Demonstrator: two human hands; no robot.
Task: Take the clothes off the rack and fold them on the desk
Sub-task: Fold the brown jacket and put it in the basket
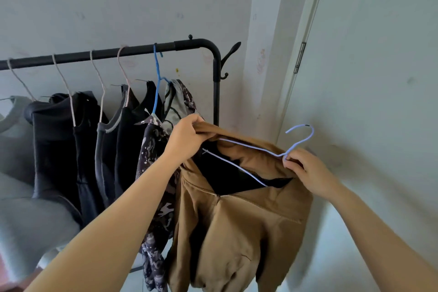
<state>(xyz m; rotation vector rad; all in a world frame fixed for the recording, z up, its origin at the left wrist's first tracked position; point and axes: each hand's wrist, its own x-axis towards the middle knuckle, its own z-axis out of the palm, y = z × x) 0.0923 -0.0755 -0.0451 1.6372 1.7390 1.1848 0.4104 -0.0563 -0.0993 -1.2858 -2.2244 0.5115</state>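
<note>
A brown zip jacket (237, 225) hangs in the air off the rack, on a light blue wire hanger (248, 148). My left hand (187, 137) grips the jacket's collar at its upper left. My right hand (308, 170) pinches the hanger at the base of its hook, together with the collar's right side. The black clothes rack (196, 43) stands behind, with several garments on hangers: a patterned shirt (156, 197) on a blue hanger (156, 78), dark tops (83, 149) and a grey one (14, 144) at the left. The desk is out of view.
A coat hook (231, 53) sticks out from the rack's right post. A pale wall is behind the rack, and a white door (379, 78) with a hinge (299, 57) stands at the right, close to my right hand.
</note>
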